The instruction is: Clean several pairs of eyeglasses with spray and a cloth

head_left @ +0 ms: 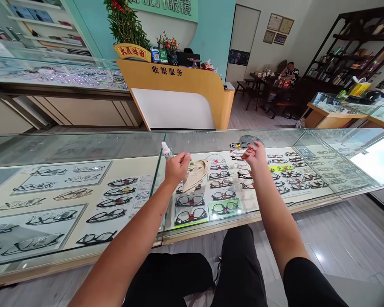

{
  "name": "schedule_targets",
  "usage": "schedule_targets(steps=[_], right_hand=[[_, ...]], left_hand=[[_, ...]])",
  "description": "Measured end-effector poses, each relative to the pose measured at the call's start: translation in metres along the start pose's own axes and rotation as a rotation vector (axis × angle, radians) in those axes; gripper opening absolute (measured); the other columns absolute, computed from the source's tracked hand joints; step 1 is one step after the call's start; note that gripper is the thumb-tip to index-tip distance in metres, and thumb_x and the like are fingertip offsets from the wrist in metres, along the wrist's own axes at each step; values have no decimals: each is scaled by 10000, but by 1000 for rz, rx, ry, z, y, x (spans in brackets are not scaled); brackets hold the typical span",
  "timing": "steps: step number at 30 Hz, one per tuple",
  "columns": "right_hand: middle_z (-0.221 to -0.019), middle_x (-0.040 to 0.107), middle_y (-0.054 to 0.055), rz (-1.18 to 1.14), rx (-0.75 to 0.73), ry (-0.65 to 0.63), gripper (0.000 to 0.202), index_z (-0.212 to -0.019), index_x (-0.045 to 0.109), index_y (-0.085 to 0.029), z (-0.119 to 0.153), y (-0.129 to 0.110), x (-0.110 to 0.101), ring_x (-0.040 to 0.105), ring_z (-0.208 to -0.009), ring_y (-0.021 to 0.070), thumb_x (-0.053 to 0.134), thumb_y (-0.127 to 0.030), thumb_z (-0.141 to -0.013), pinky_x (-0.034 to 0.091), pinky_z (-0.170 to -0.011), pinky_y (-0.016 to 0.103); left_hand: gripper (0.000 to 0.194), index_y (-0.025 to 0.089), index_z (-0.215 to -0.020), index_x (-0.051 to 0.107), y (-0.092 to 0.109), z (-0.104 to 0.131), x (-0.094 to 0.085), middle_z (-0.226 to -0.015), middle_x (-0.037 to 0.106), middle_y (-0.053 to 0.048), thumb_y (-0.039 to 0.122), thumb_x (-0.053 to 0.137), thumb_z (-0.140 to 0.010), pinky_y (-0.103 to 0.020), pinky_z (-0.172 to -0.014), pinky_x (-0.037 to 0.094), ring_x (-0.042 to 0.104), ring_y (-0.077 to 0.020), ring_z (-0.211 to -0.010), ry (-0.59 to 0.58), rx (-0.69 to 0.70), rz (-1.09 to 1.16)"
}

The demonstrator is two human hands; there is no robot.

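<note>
Left hand (178, 167), fingers drawn together, hung beside a crumpled beige cloth (196, 175) that lay over the clear glass-topped surface (208, 227); right hand (256, 153) well apart, fingers curled; could not tell whether either grip held anything. Good handling, I judged, called for small, light movements, forearms off the glass, the white plastic spray bottle (166, 149) just beyond the left hand being easiest to knock. Dark-framed eyeglasses (224, 195) showed in rows through the glass; an orange-and-white reception desk (176, 81) stood beyond.

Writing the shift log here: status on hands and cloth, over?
Left hand, right hand above glass counter, grips unclear. Beige cloth beside left hand. Spray bottle partly hidden behind left hand.
</note>
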State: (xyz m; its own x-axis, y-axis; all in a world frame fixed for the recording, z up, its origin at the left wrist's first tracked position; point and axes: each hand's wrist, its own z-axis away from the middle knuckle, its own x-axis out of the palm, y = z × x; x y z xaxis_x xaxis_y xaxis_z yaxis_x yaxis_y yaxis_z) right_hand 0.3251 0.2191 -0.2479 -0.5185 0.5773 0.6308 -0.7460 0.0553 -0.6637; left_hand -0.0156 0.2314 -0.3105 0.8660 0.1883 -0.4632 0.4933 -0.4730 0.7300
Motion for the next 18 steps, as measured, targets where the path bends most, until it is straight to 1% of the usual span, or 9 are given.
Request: schedule_targets(steps=[1,3,5,6,8,11,14,18], right_hand=[[-602,470,-88,4,-62,2,84,-976,546,-245,-2,-6,3,344,-438,77,544,-285,-1050,366,-401,182],[-606,476,-96,31,-170,-23,86,-1030,584,-248,-8,-16,11,449,-489,87,576,-333,-1032,507,-516,203],[-614,500,-94,77,-193,-39,118,-1046,607,-246,-19,-22,22,530,-548,96,580,-360,-1026,567,-617,232],[-617,511,-92,103,-182,-23,127,-1040,611,-245,-26,-24,28,549,-567,96,572,-366,-1029,572,-645,240],[-618,532,-88,155,-167,56,137,-1019,610,-242,-39,-23,38,565,-583,94,553,-365,-1038,564,-667,245],[-593,528,-89,206,-166,160,140,-989,597,-234,-58,-19,49,553,-568,94,543,-353,-1040,539,-650,238],[-564,513,-92,228,-166,208,137,-956,571,-229,-74,-13,54,514,-532,93,554,-344,-1028,508,-603,222],[-534,480,-98,259,-184,238,170,-906,516,-244,-91,-7,58,472,-497,97,625,-355,-975,463,-530,206]], left_hand=[[485,208,-723,635,1,0,0,-533,412,31,533,497,-1056,-335,-637,303,401,-144,-557,-4,-4,2],[484,207,-726,638,2,1,0,-536,412,33,528,494,-1057,-331,-637,304,396,-143,-561,-9,-11,8],[484,207,-719,633,3,2,0,-539,403,35,524,495,-1058,-331,-632,298,383,-144,-561,-9,-12,18],[486,207,-715,629,3,2,0,-541,401,34,525,497,-1058,-331,-629,295,377,-144,-560,-8,-10,21],[488,209,-709,622,3,2,0,-545,398,34,527,496,-1056,-333,-624,289,367,-144,-557,-11,-3,20],[482,215,-703,610,3,2,0,-539,369,37,524,492,-1053,-336,-622,283,350,-147,-552,-20,-2,10],[481,219,-697,598,3,2,0,-536,352,40,519,487,-1057,-337,-621,280,341,-149,-550,-26,1,5],[473,218,-706,601,4,3,0,-540,361,41,505,485,-1062,-333,-617,281,346,-147,-548,-34,9,7]])
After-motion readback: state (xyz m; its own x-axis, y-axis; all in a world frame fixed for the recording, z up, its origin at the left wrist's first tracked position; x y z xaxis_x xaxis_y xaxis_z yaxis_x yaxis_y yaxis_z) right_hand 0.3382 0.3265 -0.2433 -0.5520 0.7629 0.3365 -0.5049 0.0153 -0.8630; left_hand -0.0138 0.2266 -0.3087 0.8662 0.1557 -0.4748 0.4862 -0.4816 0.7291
